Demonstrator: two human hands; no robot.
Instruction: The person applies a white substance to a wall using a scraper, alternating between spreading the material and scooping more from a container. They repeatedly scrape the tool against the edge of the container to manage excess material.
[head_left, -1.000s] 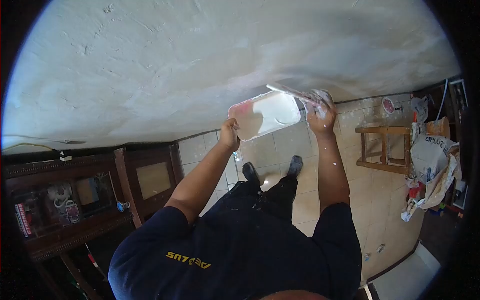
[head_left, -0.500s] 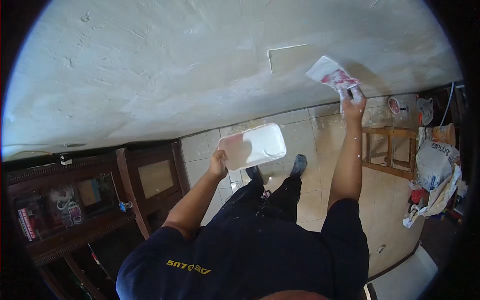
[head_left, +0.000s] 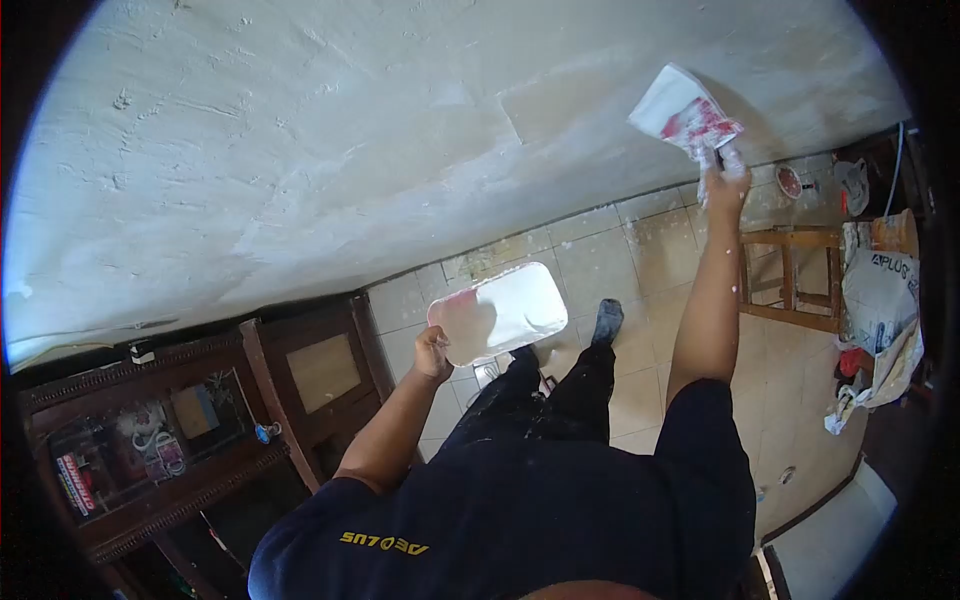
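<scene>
Trowel (head_left: 685, 112) above right hand (head_left: 727, 182), against wall (head_left: 300, 150)

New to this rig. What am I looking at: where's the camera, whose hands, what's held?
One picture, from a wide-angle camera on a person's head, looking down their own body. No machine: two bare hands. The left hand grips a white rectangular tray smeared with pink. The right hand, raised, holds a flat plaster-coated trowel up at the pale rough wall. Below are the person's legs on a tiled floor, with a wooden stool and bags on the right and a dark wooden cabinet on the left.
</scene>
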